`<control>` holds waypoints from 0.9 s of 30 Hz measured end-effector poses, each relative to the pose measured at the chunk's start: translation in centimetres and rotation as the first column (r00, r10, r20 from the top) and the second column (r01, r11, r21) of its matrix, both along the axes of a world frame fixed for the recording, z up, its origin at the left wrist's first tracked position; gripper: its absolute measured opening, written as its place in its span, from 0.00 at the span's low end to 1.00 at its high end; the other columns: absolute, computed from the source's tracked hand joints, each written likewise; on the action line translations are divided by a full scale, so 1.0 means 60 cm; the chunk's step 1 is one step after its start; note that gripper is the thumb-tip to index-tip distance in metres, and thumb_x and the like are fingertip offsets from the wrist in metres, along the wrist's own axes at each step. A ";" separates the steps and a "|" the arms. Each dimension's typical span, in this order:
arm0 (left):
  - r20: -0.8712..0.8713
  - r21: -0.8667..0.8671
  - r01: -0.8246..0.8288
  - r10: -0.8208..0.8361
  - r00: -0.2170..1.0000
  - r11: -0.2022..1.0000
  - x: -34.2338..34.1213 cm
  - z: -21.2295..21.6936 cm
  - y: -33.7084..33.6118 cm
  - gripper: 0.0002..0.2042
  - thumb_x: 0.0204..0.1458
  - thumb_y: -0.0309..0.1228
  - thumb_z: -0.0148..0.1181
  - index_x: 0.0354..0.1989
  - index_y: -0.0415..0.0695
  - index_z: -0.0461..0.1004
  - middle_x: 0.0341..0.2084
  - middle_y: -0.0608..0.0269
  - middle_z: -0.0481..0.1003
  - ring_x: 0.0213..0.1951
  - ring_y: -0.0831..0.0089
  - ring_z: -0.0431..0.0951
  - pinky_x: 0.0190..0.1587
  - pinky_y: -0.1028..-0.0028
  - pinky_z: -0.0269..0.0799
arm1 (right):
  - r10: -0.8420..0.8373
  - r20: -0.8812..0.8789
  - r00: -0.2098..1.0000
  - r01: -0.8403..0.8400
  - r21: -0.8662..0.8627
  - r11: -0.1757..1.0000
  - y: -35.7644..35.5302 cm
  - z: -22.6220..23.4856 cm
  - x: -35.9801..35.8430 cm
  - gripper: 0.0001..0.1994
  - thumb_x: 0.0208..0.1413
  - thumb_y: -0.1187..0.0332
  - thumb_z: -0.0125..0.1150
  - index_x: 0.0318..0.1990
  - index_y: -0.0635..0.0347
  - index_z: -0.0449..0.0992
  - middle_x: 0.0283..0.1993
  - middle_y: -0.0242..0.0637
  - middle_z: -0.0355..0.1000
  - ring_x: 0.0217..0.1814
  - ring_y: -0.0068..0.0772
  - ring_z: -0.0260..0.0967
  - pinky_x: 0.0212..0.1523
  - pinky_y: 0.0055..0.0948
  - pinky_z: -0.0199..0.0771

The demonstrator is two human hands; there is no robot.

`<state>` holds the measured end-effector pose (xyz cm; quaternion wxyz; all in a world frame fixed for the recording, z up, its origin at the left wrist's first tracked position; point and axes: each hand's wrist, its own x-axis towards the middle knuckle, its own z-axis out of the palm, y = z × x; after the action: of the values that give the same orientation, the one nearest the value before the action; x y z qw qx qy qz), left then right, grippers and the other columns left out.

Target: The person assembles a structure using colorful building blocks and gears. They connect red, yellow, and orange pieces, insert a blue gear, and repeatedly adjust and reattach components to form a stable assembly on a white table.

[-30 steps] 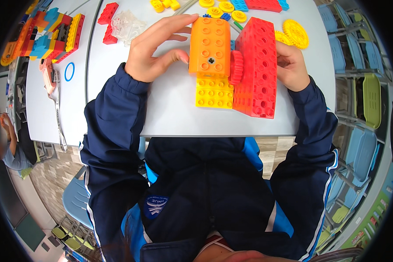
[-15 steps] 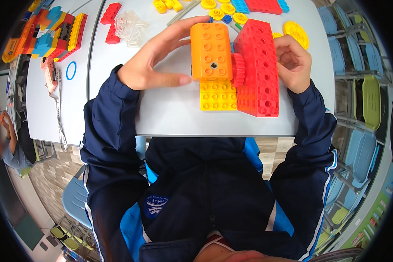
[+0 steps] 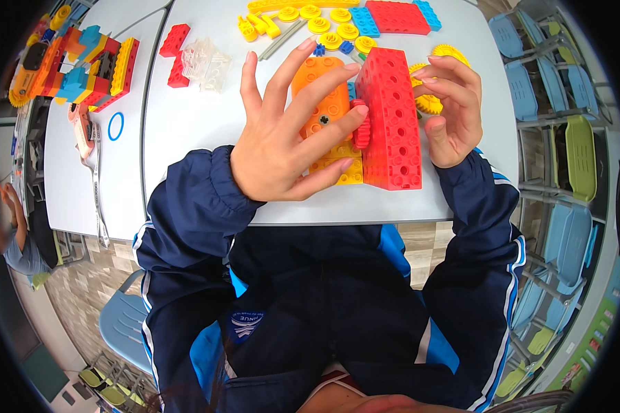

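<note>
An upright block build stands in front of me. It has an orange block [image 3: 334, 103] above yellow studded bricks [image 3: 353, 172], a red gear [image 3: 362, 131] at its side, and a tall red wall of holed bricks [image 3: 393, 124] on the right. My left hand [image 3: 275, 148] is spread over the orange block, partly hiding it, with fingertips at the red gear; whether they touch it I cannot tell. Just right of the red wall is my right hand [image 3: 456, 113], its fingers bent but apart, with nothing in it.
Yellow gears [image 3: 430, 104] lie behind my right hand. Farther back are yellow wheels [image 3: 318, 25], grey rods [image 3: 282, 40] and a red plate [image 3: 396, 17]. Clear plastic pieces [image 3: 207, 65] and red bricks [image 3: 175, 40] lie left, beyond them a multicoloured brick model [image 3: 83, 77] and a blue ring [image 3: 116, 126].
My left hand has moved from the orange block's left side to over its front, fingers spread. My right hand has come away from the red wall and opened. The build has shifted slightly left.
</note>
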<state>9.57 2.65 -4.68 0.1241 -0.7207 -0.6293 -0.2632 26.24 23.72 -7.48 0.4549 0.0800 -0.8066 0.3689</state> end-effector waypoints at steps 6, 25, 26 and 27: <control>0.051 -0.016 0.062 -0.061 0.997 0.998 -0.007 -0.003 0.004 0.25 0.43 0.25 0.67 0.54 0.56 0.77 0.63 0.55 0.64 0.68 0.41 0.53 0.66 0.39 0.43 | -0.003 0.045 0.999 -0.004 0.154 0.988 0.003 0.004 0.006 0.22 0.62 0.53 0.58 0.53 0.64 0.71 0.60 0.51 0.62 0.50 0.37 0.72 0.42 0.30 0.79; -0.050 -0.010 -0.044 0.044 0.998 0.999 0.020 0.037 0.023 0.25 0.36 0.36 0.76 0.46 0.49 0.75 0.44 0.67 0.76 0.59 0.59 0.68 0.60 0.48 0.50 | 0.206 0.109 0.972 -0.187 -0.162 0.969 0.000 -0.005 -0.011 0.25 0.64 0.52 0.55 0.59 0.61 0.67 0.66 0.50 0.58 0.55 0.34 0.69 0.49 0.29 0.74; -0.062 -0.018 -0.033 0.032 0.998 0.999 0.018 0.036 0.026 0.25 0.36 0.36 0.76 0.46 0.49 0.75 0.44 0.68 0.76 0.59 0.61 0.69 0.60 0.47 0.49 | 0.213 0.104 0.972 -0.194 -0.171 0.966 0.000 -0.006 -0.012 0.25 0.64 0.52 0.55 0.60 0.61 0.66 0.66 0.50 0.58 0.55 0.34 0.69 0.50 0.30 0.74; -0.074 -0.026 -0.022 0.020 0.997 0.999 0.017 0.036 0.027 0.25 0.36 0.36 0.76 0.46 0.49 0.75 0.44 0.69 0.76 0.59 0.63 0.69 0.60 0.46 0.48 | 0.221 0.101 0.970 -0.201 -0.175 0.964 -0.001 -0.006 -0.013 0.25 0.64 0.52 0.55 0.60 0.62 0.66 0.67 0.51 0.58 0.55 0.34 0.69 0.50 0.30 0.74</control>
<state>10.56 4.26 -2.51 0.1404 -0.7249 -0.6352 -0.2266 25.48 23.66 -7.83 0.3690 0.1058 -0.7861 0.4844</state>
